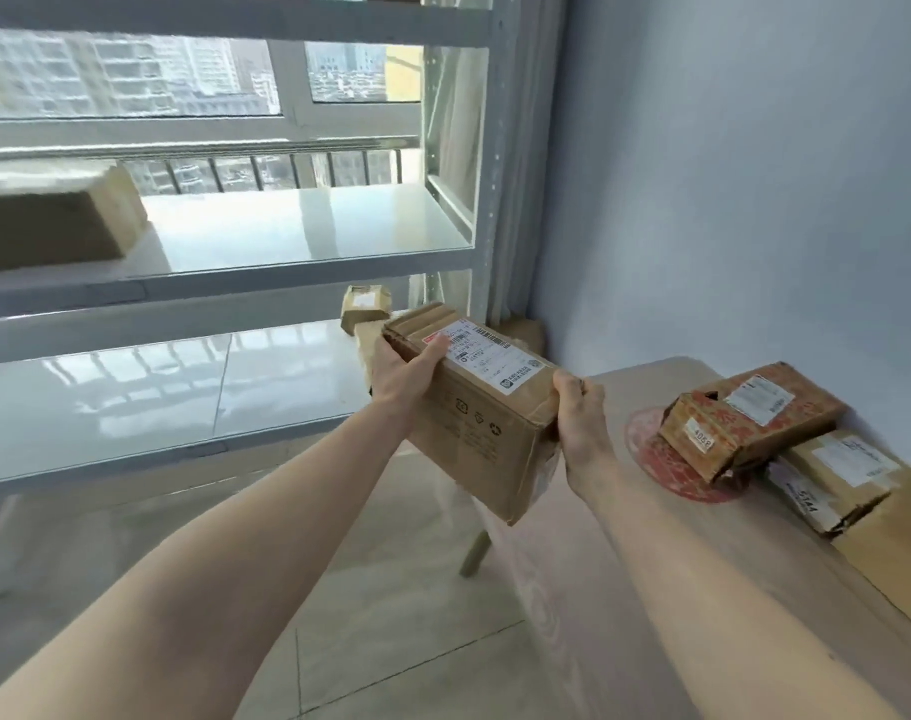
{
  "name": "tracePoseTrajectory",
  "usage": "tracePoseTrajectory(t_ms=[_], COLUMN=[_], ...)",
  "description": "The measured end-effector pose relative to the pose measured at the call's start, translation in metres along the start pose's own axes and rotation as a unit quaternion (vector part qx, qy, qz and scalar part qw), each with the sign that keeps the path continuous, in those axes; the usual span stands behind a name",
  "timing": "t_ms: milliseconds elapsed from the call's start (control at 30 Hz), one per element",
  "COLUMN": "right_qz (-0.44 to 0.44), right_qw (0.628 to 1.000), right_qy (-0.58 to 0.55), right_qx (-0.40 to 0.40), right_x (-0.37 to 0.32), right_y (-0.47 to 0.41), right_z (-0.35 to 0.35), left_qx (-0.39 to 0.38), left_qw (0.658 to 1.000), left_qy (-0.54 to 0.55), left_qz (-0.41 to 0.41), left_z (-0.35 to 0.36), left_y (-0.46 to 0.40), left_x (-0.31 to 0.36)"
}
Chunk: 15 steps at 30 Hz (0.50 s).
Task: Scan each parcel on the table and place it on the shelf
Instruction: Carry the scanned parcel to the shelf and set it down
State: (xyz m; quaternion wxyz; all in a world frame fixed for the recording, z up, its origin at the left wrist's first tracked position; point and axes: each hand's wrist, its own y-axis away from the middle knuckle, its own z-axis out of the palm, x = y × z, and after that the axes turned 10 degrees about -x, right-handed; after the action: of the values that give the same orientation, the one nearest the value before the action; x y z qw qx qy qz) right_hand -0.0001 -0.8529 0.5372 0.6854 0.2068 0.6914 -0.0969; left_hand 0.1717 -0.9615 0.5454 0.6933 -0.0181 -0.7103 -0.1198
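Head view: parcel [474, 402] clamped between left hand [401, 376] and right hand [580, 423].

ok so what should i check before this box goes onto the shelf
1. Grip: left hand holds the far end of the held box, right hand the near end. ok
2. Label: shipping label faces up and is readable. ok
3. Scanned already: no scanner in view. cannot tell
4. Landing spot: lower shelf board shows bare surface in front of the box. ok
5. Obstacles: small parcel sits at the board's right rear, and the upright post stands close by. Mind them. ok
6. Remaining work: red-printed box and the box under it are on the table. not ok
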Motion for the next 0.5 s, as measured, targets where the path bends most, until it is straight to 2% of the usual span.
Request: tracePoseTrajectory(t_ms=[100, 267, 367, 500], right_qz=[-0.018, -0.063, -0.079, -0.112], right_qw=[0.999, 0.997, 0.996, 0.992], right_qy=[-0.021, -0.036, -0.043, -0.054], right_qx=[-0.036, -0.017, -0.022, -0.003], right_x=[-0.025, -0.05, -0.064, -0.094], right_y=[0.002, -0.012, -0.024, -0.041], right_z=[0.058, 0.149, 0.204, 0.273], left_qx=[0.03, 0.075, 0.099, 0.067], left_qw=[0.999, 0.997, 0.992, 0.995], left_qy=[0.002, -0.001, -0.074, -0.076], left_qz=[0.01, 0.03, 0.004, 0.023], left_z=[-0.049, -0.123, -0.169, -0.216], left_y=[-0.009, -0.035, -0.057, -0.082], left_x=[0.009, 0.029, 0.047, 0.072])
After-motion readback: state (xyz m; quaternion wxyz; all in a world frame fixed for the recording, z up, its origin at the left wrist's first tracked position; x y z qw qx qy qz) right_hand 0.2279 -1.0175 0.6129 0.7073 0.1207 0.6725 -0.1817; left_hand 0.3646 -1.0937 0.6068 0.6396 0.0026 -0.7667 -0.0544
